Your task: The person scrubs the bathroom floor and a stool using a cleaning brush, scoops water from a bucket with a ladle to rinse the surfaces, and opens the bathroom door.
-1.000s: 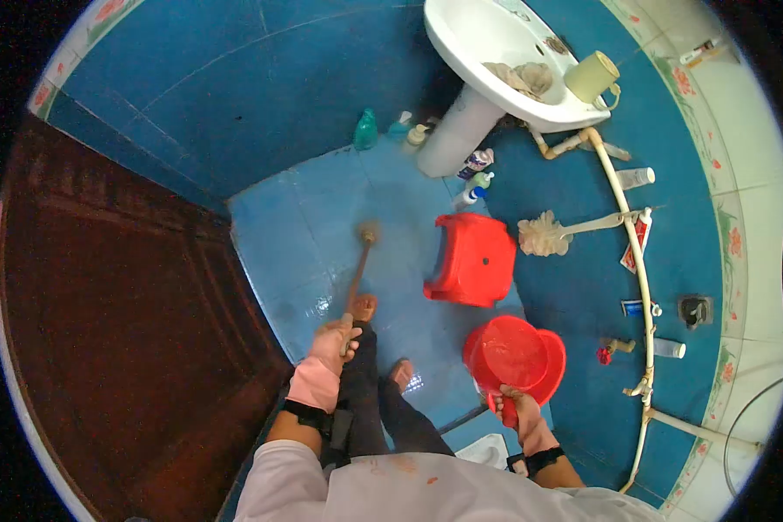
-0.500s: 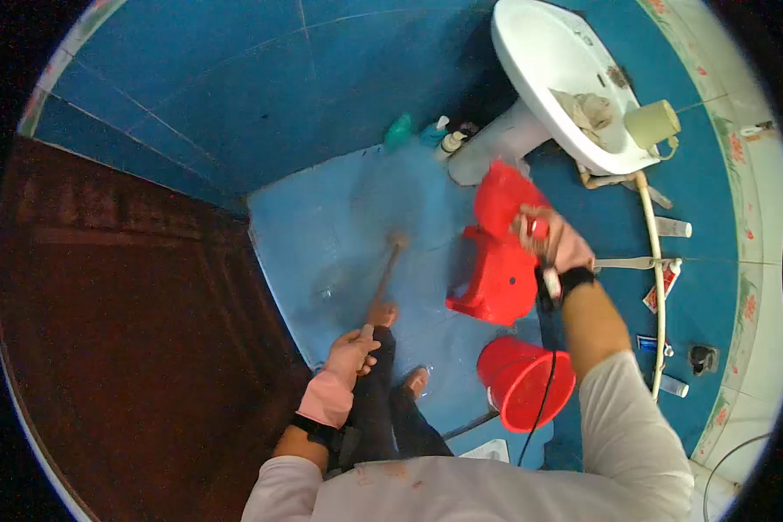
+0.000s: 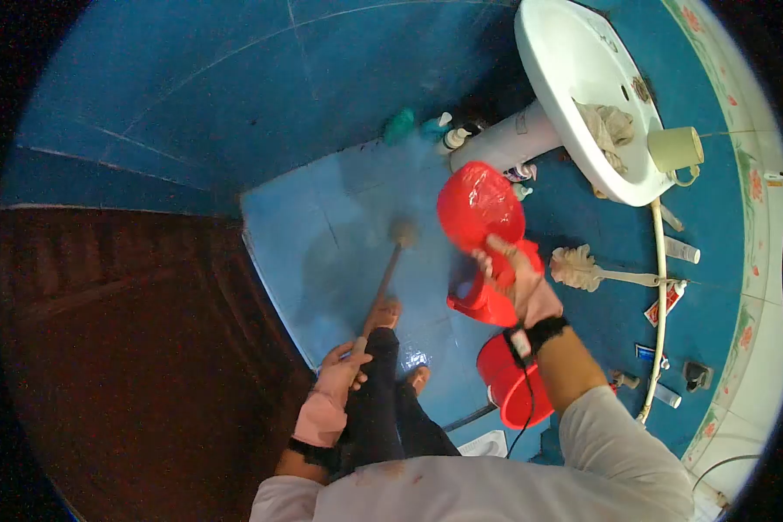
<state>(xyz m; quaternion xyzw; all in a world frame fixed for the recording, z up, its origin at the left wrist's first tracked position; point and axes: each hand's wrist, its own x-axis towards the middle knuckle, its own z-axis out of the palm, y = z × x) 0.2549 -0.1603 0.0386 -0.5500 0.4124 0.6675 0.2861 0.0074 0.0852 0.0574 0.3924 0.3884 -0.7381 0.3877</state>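
Note:
My left hand (image 3: pixel 337 374) is closed round the handle of a long-handled brush (image 3: pixel 381 296). The blurred brush head (image 3: pixel 402 231) is down at the blue floor, beyond my bare feet. In my right hand (image 3: pixel 520 283) is a red plastic mug (image 3: pixel 478 204), held by its handle and tilted so that its wet, shiny inside faces me. Under the mug and right hand stands a red plastic stool (image 3: pixel 485 303), partly hidden by them. A red bucket (image 3: pixel 513 383) stands nearer me, below my right wrist.
A white pedestal basin (image 3: pixel 544 65) holds a cloth (image 3: pixel 607 130), with a pale green mug (image 3: pixel 674 150) on its rim. Bottles (image 3: pixel 454 139) stand by the pedestal. A loofah brush (image 3: pixel 583 268) and a pipe (image 3: pixel 659 304) are at the right wall. A dark brown surface (image 3: pixel 130 365) fills the left.
My right hand has swung the red mug leftward and turned its opening into view. My left hand has shifted slightly left and down with the brush. The view has shifted a little.

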